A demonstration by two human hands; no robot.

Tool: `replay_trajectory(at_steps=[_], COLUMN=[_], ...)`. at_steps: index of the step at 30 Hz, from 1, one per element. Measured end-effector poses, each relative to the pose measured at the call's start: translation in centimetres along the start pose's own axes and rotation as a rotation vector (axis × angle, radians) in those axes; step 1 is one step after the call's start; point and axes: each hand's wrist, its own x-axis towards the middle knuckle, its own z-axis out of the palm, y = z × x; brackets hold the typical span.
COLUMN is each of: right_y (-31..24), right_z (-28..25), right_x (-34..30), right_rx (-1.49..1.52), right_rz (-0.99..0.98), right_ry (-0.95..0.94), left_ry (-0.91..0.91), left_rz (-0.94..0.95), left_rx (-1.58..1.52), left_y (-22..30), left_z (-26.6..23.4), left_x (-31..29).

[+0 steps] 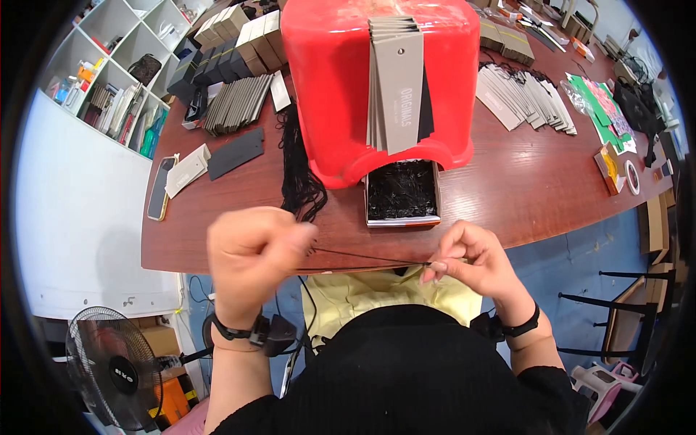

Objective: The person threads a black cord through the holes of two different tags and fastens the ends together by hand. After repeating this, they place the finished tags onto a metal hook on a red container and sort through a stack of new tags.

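A thin black cord (366, 257) runs as a doubled, taut loop between my two hands, just in front of the table's near edge. My left hand (254, 250), slightly blurred, is closed in a fist around one end of it. At the other end, my right hand (471, 259) pinches the cord between thumb and fingertip. Beyond the hands sits a small open box (403, 223) full of short black plastic pieces. A bundle of black cords (293, 170) hangs to its left. Grey hang tags (401, 101) are stacked against the front of an upturned red plastic stool (330, 87).
On the brown table (507, 196), several rows of grey tags (235, 104) stand left of the stool. A phone (161, 190) and a dark tag (236, 154) lie nearer. Strung tags (525, 98) spread at the right. A floor fan (116, 370) stands lower left.
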Motion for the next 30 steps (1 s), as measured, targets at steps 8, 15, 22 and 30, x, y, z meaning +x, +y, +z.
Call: replay_trajectory(at_steps=[8,15,22,30], right_y=[-4.8,-3.1,-3.2,-3.4], right_z=[-2.3,1.4,0.4,-0.3], right_x=[-1.2,0.4,1.5,1.4], right_rx=[-1.126,-0.025,-0.049,-0.052], right_rz=[-0.293,-0.093,-0.01,-0.003], right_ry=[0.104,-0.099,0.176,0.221], left_ry=[-0.493,-0.472,0.171,0.316], left_rz=[0.431,0.279,0.145,0.135], left_rx=[0.233,0.117,0.013,0.094], left_y=[0.9,1.2,-2.8,-4.4], left_z=[5.1,6.3,6.5,7.0], left_x=[1.3,3.3,4.0,4.8])
